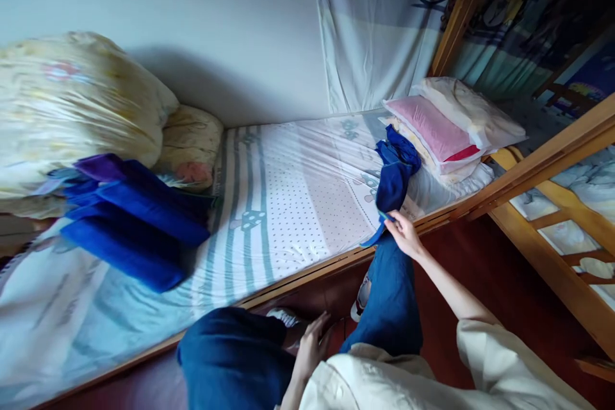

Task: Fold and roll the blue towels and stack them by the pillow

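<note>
My right hand [405, 232] reaches out to the bed's wooden edge and pinches the lower corner of a dark blue cloth [394, 173] that lies crumpled on the mattress beside a stack of folded bedding. My left hand [311, 346] hangs low by my knees with its fingers loosely spread, holding nothing. My legs in blue jeans [391, 298] stand against the bed frame.
A striped and dotted sheet [288, 198] covers the mattress. Folded blue towels [134, 218] lie at the left, below a large yellowish bundle of bedding [72, 102]. Pink and white folded bedding [442, 128] sits at the right end. A wooden ladder and rail [552, 205] rise on the right.
</note>
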`<control>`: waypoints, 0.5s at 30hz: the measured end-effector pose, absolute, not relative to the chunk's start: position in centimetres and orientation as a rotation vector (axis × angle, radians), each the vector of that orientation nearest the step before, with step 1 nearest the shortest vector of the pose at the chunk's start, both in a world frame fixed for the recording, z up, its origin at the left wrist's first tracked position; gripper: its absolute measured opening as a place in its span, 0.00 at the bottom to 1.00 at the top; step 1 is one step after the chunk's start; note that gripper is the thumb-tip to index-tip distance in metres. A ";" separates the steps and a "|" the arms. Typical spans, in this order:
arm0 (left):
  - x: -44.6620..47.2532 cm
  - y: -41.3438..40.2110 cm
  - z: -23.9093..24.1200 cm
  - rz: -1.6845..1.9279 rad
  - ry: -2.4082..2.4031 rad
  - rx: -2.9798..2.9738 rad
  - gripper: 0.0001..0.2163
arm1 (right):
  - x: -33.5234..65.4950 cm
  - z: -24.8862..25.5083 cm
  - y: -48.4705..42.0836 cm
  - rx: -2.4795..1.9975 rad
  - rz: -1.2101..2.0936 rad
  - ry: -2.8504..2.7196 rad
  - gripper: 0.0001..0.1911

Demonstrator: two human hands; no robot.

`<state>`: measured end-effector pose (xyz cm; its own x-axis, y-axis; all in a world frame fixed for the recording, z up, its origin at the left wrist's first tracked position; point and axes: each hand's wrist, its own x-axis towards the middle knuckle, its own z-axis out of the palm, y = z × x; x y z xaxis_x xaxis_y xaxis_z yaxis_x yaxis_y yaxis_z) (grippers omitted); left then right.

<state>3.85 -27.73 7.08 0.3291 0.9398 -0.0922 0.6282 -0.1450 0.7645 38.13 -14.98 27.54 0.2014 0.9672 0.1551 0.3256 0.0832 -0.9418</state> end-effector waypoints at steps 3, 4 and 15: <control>5.1 -25.8 11.7 0.803 1.487 1.728 0.18 | 33.3 27.4 -17.9 -1.402 1.031 -1.384 0.21; 5.6 -25.0 13.6 0.880 1.503 1.705 0.18 | 31.7 27.5 -18.9 -1.375 1.080 -1.427 0.20; 9.9 -24.0 23.5 1.121 1.023 1.875 0.08 | 28.0 32.7 -23.8 -1.192 1.272 -1.788 0.27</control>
<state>9.93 -24.03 23.45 0.3094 0.8849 0.3480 0.2657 -0.4319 0.8619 28.01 -23.82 32.72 -0.3894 0.9210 -0.0077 0.3090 0.1228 -0.9431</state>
